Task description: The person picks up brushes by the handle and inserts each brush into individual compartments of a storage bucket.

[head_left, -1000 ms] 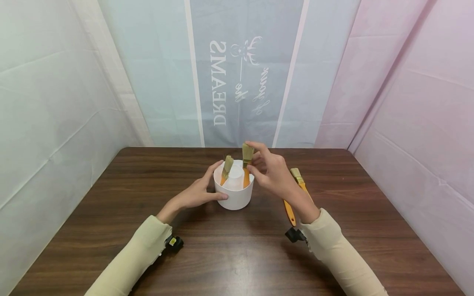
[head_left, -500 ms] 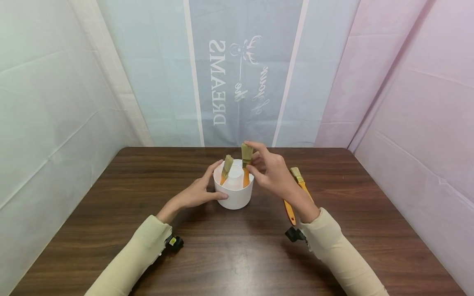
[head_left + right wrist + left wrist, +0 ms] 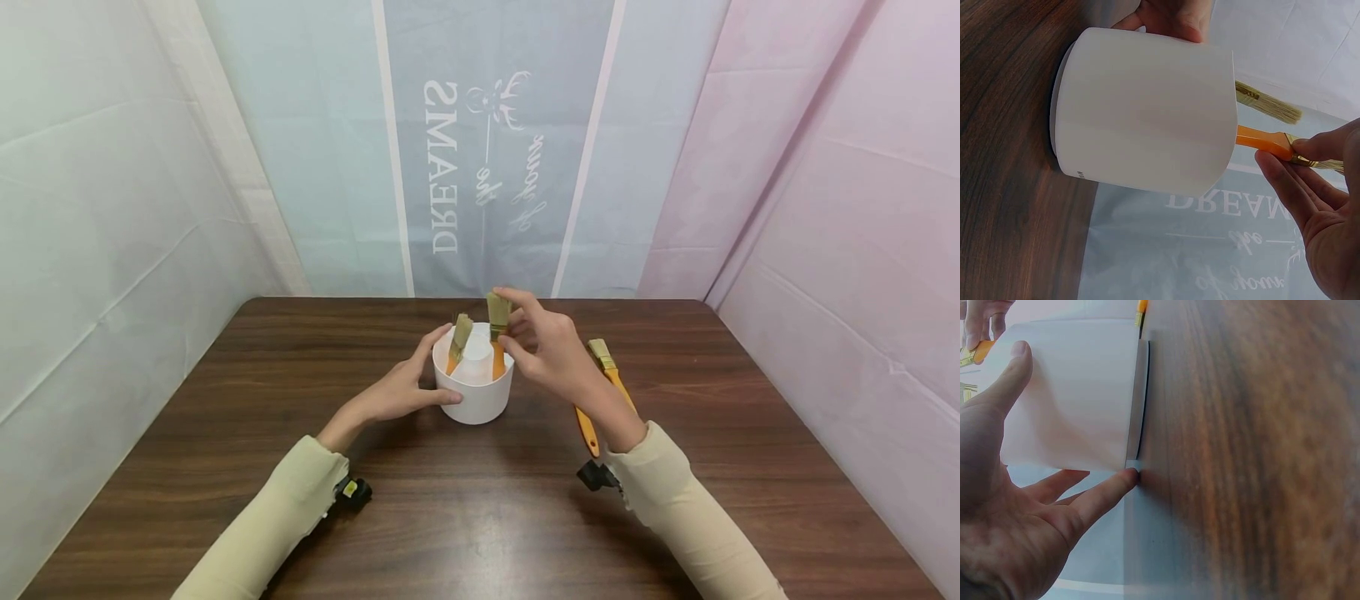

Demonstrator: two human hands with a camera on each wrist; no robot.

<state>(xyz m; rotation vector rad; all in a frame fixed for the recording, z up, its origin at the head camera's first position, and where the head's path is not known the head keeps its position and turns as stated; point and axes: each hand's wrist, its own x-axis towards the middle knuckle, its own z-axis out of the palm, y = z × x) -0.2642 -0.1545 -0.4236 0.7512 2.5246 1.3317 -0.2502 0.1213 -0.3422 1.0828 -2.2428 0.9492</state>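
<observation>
A white round holder (image 3: 480, 406) with a raised centre stands on the table. My left hand (image 3: 397, 390) grips its left side, thumb at the front and fingers spread behind, as the left wrist view shows. In my right hand (image 3: 551, 346) is a paintbrush (image 3: 498, 312), pinched near its metal band with the bristles up. Its orange handle (image 3: 1263, 139) reaches down inside the holder's right side. Another paintbrush (image 3: 460, 337) leans in the left part of the holder, bristles above the rim. The lower ends of both handles are hidden by the wall.
To the right, under my right forearm, lie a paintbrush (image 3: 602, 357) with its bristles away from me and an orange brush handle (image 3: 587, 432) with a hole in its end. The forearm covers part of them. A printed cloth (image 3: 487, 167) hangs behind the table (image 3: 480, 517).
The paintbrush in my right hand has tipped very slightly to the left. Otherwise both hands and the holder stay in place.
</observation>
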